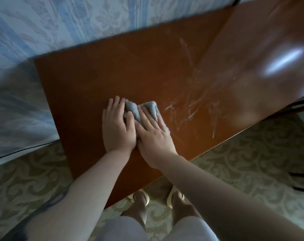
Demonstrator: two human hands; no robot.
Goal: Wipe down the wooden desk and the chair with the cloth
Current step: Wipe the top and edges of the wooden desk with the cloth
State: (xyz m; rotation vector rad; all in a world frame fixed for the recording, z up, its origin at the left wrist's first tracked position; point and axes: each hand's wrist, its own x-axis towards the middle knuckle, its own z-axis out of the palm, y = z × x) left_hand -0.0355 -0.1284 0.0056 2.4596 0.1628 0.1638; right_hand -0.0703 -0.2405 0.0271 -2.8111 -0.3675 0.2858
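Note:
A folded grey cloth (137,110) lies on the reddish-brown wooden desk (88,80), a little left of its middle. My left hand (117,126) lies flat on the cloth's left part with straight fingers. My right hand (152,134) presses flat on its right part, thumb side against the left hand. Most of the cloth is hidden under both palms. Pale streaks mark the desk surface (196,108) to the right of the cloth. No chair shows clearly.
Blue-and-white patterned wallpaper (52,26) runs behind the desk. A patterned greenish carpet (243,162) covers the floor. My feet in pale slippers (175,197) stand at the desk's near edge. Dark legs of some furniture (300,181) show at the right edge.

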